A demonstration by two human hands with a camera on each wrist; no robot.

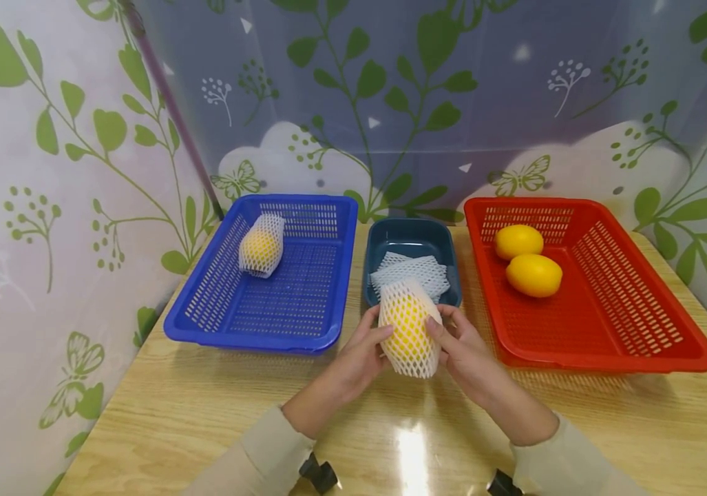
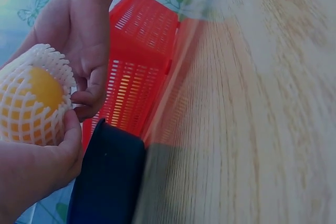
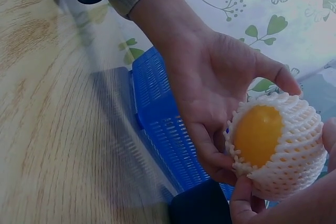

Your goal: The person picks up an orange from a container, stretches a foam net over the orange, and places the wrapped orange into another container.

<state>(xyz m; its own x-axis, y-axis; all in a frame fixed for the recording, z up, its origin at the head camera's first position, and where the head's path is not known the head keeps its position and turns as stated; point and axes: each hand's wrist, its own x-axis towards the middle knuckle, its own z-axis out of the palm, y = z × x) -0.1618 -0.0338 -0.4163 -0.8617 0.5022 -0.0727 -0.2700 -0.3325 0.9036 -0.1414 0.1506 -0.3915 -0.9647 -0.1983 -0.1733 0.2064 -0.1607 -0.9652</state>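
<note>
A smooth, oval yellow fruit point(image 3: 258, 136) sits inside a white foam net sleeve point(image 1: 412, 293), held above the table in front of the teal tray. My left hand point(image 1: 361, 353) grips its left side, and my right hand point(image 1: 467, 355) grips its right side with the thumb on the net. The sleeve's near end gapes, baring part of the fruit in both wrist views. Behind it, flat white foam nets point(image 1: 421, 270) lie in the teal tray point(image 1: 412, 227). Two bare yellow fruits point(image 1: 533, 275) lie in the red basket point(image 1: 582, 363).
To the left stands a blue basket point(image 1: 260, 342) holding another netted yellow fruit point(image 1: 261, 246). The baskets and tray stand side by side on the wooden table point(image 1: 217, 413). A leaf-patterned curtain point(image 1: 353, 103) closes off the back and sides.
</note>
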